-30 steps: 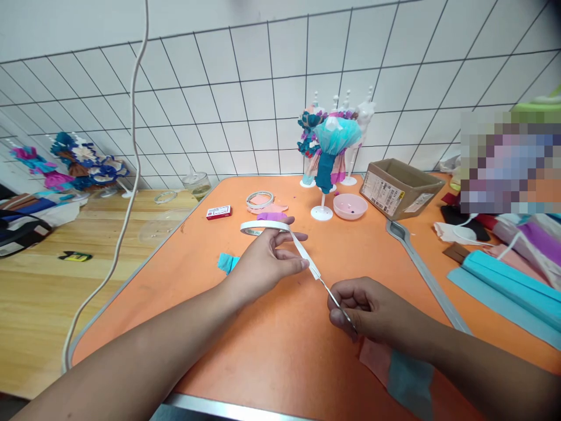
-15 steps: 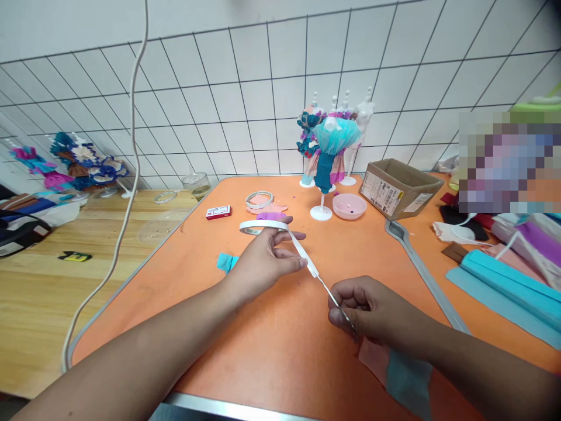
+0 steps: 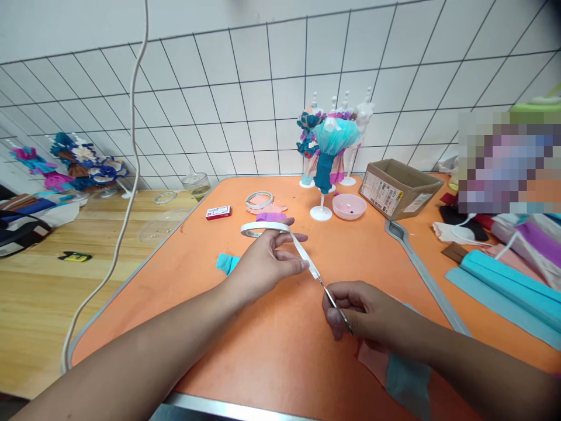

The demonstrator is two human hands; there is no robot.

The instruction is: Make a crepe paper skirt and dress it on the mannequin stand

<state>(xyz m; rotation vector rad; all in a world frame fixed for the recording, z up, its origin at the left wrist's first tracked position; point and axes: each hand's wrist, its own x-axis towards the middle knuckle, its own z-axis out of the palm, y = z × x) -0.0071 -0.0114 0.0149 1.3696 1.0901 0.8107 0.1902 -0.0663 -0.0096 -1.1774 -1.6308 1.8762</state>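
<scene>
My left hand (image 3: 274, 257) is closed on a narrow roll of white tape (image 3: 264, 227), with its fingers through the ring. A strip pulled off the roll runs down to the right under my thumb. Slim metal tweezers (image 3: 335, 304) are pinched in my right hand (image 3: 357, 313), and their tips touch the strip's lower end. Crepe paper pieces, one peach and one grey-blue (image 3: 407, 377), lie below my right wrist. A small turquoise paper piece (image 3: 227, 263) is beside my left wrist.
Doll-like stands with paper dresses (image 3: 335, 137) are at the back, beside a pink bowl (image 3: 349, 206) and a cardboard box (image 3: 394, 187). A red-and-white small box (image 3: 218, 212) and another tape roll (image 3: 259, 200) lie left. Turquoise paper (image 3: 504, 292) is at right.
My right hand has turned slightly and shifted a little left with the tweezers. My left hand and the tape roll have moved only slightly right.
</scene>
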